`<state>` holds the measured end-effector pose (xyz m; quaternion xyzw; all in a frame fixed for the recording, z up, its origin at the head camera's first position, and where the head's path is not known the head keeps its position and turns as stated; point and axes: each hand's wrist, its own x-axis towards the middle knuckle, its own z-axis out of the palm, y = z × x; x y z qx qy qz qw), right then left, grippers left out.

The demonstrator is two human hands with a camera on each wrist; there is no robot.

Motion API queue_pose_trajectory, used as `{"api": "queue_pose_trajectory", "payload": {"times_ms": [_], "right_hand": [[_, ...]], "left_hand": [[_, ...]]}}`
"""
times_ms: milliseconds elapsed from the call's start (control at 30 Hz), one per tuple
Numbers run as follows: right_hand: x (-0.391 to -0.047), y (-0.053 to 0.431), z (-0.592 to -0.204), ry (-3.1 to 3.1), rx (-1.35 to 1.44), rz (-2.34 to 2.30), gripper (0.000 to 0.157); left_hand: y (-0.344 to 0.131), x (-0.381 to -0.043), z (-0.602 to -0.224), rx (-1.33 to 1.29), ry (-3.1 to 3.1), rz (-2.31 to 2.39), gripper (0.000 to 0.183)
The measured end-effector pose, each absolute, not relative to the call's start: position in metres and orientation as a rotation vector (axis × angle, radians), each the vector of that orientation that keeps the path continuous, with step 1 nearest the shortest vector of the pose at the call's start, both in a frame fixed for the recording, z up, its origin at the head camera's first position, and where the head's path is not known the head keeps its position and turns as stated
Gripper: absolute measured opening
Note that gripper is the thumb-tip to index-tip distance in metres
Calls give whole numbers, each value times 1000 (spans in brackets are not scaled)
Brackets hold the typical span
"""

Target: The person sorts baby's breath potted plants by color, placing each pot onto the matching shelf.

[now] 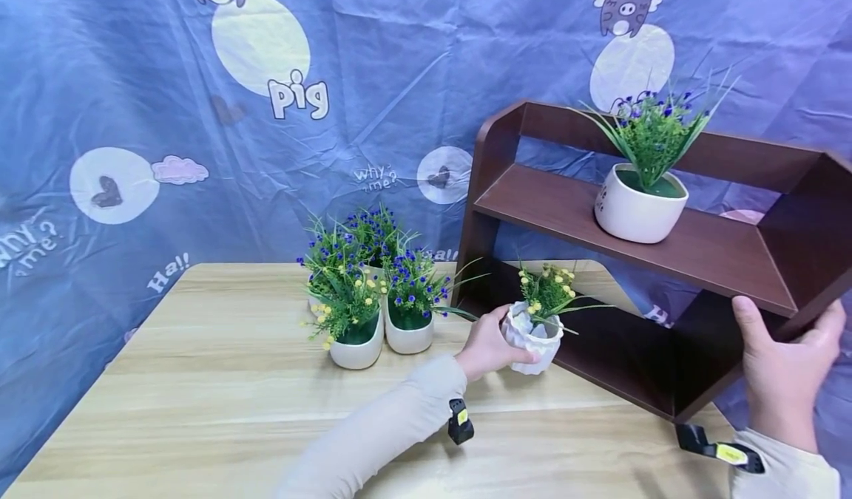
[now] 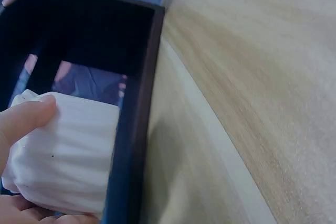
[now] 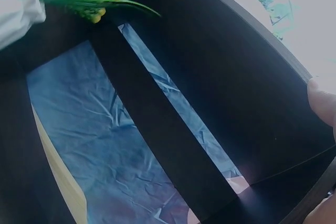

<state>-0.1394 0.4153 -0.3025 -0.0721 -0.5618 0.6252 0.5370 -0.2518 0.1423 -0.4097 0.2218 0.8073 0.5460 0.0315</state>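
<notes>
My left hand [image 1: 489,344] grips a white ridged pot [image 1: 535,340] holding a yellow-flowered artificial plant [image 1: 547,290]. In the left wrist view the thumb lies along the side of the white pot [image 2: 68,150], with fingers curled beneath. The pot is at the front of the lower level of a dark brown two-tier shelf [image 1: 566,214]. My right hand [image 1: 788,373] holds the shelf's right end, thumb on the front edge of the upper board. On that board stands a white pot [image 1: 640,207] with a blue-flowered plant [image 1: 655,140].
Several potted plants cluster left of the shelf on the wooden table [image 1: 200,381], among them a yellow-flowered one [image 1: 356,344] and a blue-flowered one [image 1: 409,329]. Behind the table hangs a blue printed cloth [image 1: 373,63].
</notes>
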Motion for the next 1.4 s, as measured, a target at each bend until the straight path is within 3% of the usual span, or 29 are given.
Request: {"api": "queue_pose_trajectory", "payload": {"times_ms": [600,1400], "right_hand": [[-141,416,-304,-1368,-180,1475,70],[-138,415,-302,-1348,-202,1507,70]], "left_hand": [[168,-284,-431,557,2748,1671,83],[179,-294,-442,439,2759,1719,79]]}}
